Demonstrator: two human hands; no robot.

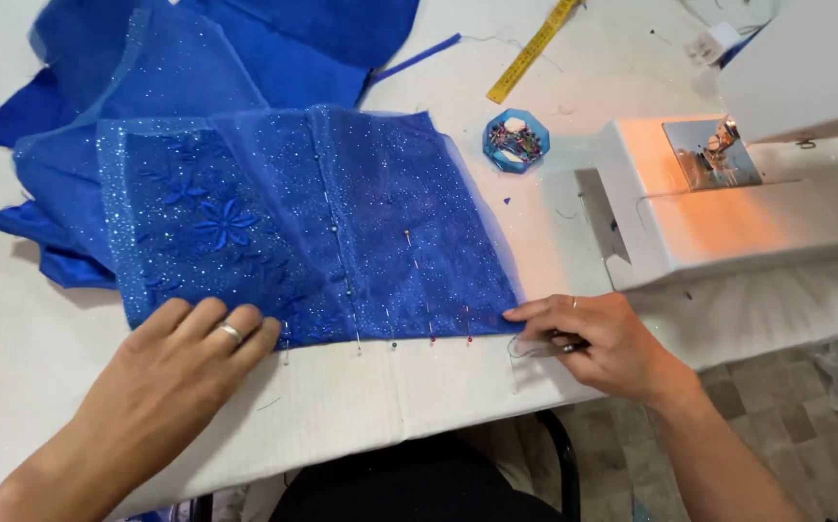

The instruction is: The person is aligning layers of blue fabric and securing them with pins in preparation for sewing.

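A piece of blue glittery fabric with embroidered flowers lies flat on the white table, with several pins stuck along its near edge. My left hand rests flat on the fabric's near left corner, fingers together, a ring on one finger. My right hand pinches the fabric's near right corner with its fingertips and also grips a small dark tool, perhaps scissors, against the table.
A white sewing machine with its lamp lit stands at the right. A blue hexagonal pin dish sits beside it. A yellow tape measure lies at the back. More blue cloth is piled at the back left. Tiled floor shows at the lower right.
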